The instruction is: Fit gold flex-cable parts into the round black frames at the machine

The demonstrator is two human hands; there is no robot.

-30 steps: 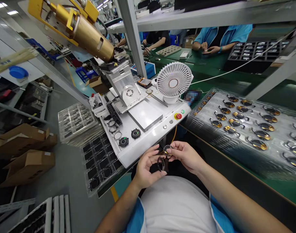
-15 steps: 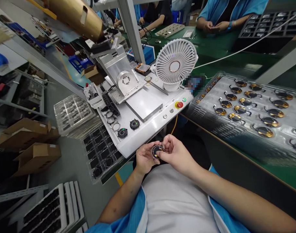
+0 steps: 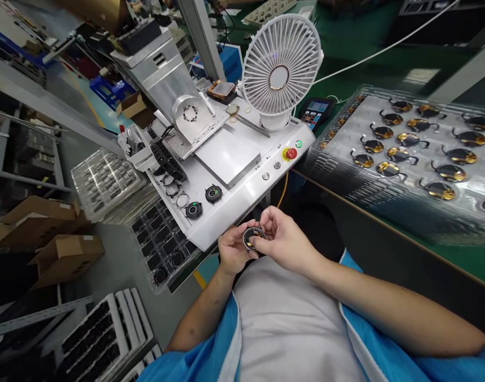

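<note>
Close to my body I hold a round watch part (image 3: 249, 233), dark inside with orange-gold flex and a metal rim. My left hand (image 3: 232, 248) wraps its left side and underside. My right hand (image 3: 284, 236) grips from the right, its thumb pressed on the inner face and its index finger curled at the rim. Just beyond my hands, two dark watch back modules (image 3: 213, 194) with green marks lie on the front edge of the white machine base (image 3: 242, 204). Thin metal rings (image 3: 182, 200) sit beside them.
A white fan (image 3: 280, 77) and red stop button (image 3: 291, 153) stand on the machine. To the right, a stacked clear tray (image 3: 415, 159) holds several round parts with gold flex. A tray of dark pieces (image 3: 155, 241) sits left; cardboard boxes (image 3: 69, 254) stand farther left.
The camera view has tilted downward, so the machine and fan appear higher and nearer. Both hands stay on the watch part with almost the same grip.
</note>
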